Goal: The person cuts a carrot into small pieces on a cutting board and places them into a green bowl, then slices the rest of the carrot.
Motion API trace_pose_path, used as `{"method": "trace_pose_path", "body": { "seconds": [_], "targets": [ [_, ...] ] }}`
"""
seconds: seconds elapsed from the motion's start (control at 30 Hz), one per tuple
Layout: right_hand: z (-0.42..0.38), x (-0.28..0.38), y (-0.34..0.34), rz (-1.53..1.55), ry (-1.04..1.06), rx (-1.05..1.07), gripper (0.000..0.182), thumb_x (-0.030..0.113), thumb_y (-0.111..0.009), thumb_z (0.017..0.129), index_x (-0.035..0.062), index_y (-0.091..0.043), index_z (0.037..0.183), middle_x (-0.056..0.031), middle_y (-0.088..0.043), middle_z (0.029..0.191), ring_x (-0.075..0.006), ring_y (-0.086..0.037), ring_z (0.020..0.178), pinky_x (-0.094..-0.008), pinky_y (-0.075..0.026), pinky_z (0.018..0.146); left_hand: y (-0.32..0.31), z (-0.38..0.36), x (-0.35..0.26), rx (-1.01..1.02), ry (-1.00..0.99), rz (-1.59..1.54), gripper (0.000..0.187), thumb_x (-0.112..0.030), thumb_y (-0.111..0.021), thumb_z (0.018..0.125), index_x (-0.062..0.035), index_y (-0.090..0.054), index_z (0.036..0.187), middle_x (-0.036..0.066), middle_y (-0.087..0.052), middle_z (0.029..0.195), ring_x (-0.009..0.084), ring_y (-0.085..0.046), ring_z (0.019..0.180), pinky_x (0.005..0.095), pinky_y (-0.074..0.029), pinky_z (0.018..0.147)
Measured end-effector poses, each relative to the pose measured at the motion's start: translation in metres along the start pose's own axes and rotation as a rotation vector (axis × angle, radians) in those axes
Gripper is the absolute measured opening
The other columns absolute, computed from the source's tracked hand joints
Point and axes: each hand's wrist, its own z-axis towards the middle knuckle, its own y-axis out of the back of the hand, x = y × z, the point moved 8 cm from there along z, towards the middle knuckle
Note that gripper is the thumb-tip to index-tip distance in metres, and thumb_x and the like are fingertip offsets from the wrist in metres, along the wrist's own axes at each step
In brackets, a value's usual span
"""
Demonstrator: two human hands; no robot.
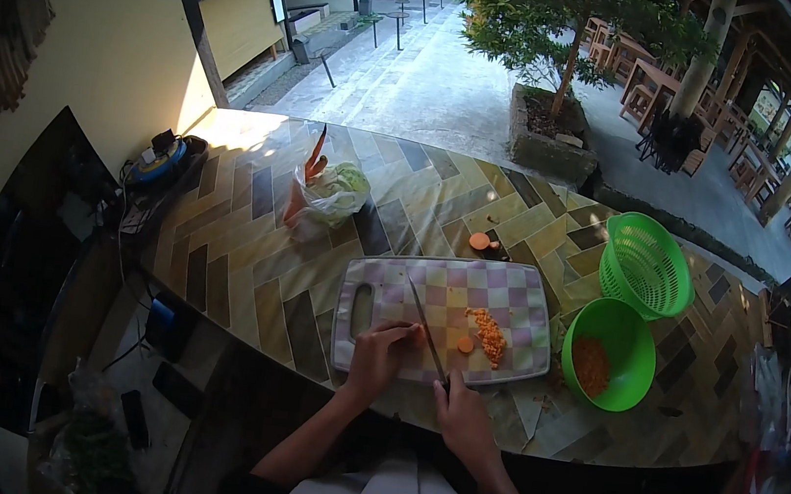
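My right hand [462, 415] is closed round the dark handle of a knife [426, 327], whose blade points away from me over the checkered cutting board [529, 288]. To the left of the blade, my left hand [379, 352] has its fingers bent together on a piece of carrot [420, 336], mostly hidden by the fingers. Right of the blade lie a carrot slice [464, 344] and a small heap of diced carrot [487, 337]. Beyond the board's far edge sit carrot end pieces [481, 242].
A green bowl [639, 351] with orange bits inside stands right of the board, a green colander [650, 264] behind it. At the back left is a plastic bag [334, 202] with cabbage and carrots. A power strip [157, 163] lies at the table's left end.
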Motion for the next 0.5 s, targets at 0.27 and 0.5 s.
{"method": "trace_pose_path", "body": {
  "seconds": [0.27,0.5],
  "targets": [
    [-0.001,0.000,-0.004,0.005,-0.041,0.020,0.027,0.024,-0.049,0.103,-0.0036,-0.048,0.101,-0.0310,-0.061,0.077,-0.0511,-0.060,0.079,-0.0577,-0.043,0.068,0.001,0.001,-0.002,0.001,0.030,-0.012,0.027,0.001,-0.067,0.082,0.0012,-0.073,0.109,0.018,-0.072,0.104,0.0313,-0.070,0.094,0.0359,-0.055,0.083],
    [0.009,-0.004,-0.008,0.043,-0.056,0.106,0.028,0.023,-0.049,0.102,-0.0053,-0.048,0.102,-0.0333,-0.062,0.086,-0.0517,-0.060,0.088,-0.0566,-0.044,0.074,-0.003,0.000,0.004,0.017,-0.026,0.041,0.029,0.002,-0.064,0.082,0.0011,-0.072,0.110,0.018,-0.071,0.107,0.0330,-0.068,0.099,0.0381,-0.054,0.088]
  ]
}}
